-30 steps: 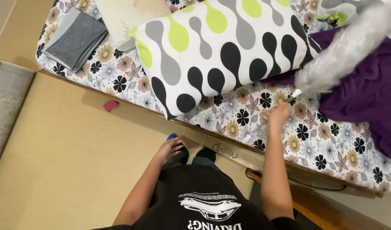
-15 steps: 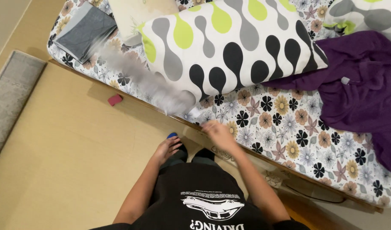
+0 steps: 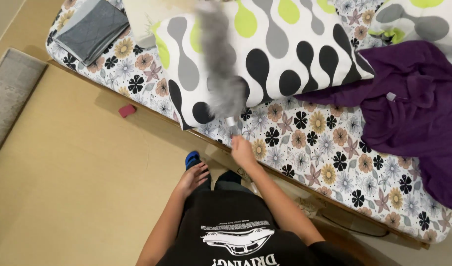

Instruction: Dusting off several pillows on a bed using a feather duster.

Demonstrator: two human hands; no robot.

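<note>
Flowered bed (image 3: 329, 148) along a tan floor: folded grey cloth (image 3: 90, 29) at the left corner, patterned pillow (image 3: 265, 54) mid-bed, purple garment (image 3: 413, 113) toward the right edge. Left hand (image 3: 192, 178) loose, fingers half curled, holding nothing; right hand (image 3: 243, 151) closed on a grey duster (image 3: 221, 74), blurred over the pillow. Seemingly mid-dusting; next, probably a sweep rightward with the same grip.

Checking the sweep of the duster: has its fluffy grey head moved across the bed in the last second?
Yes. The grey duster, held in the right hand, has swung from over the purple cloth leftward and now lies blurred across the patterned pillow.
</note>
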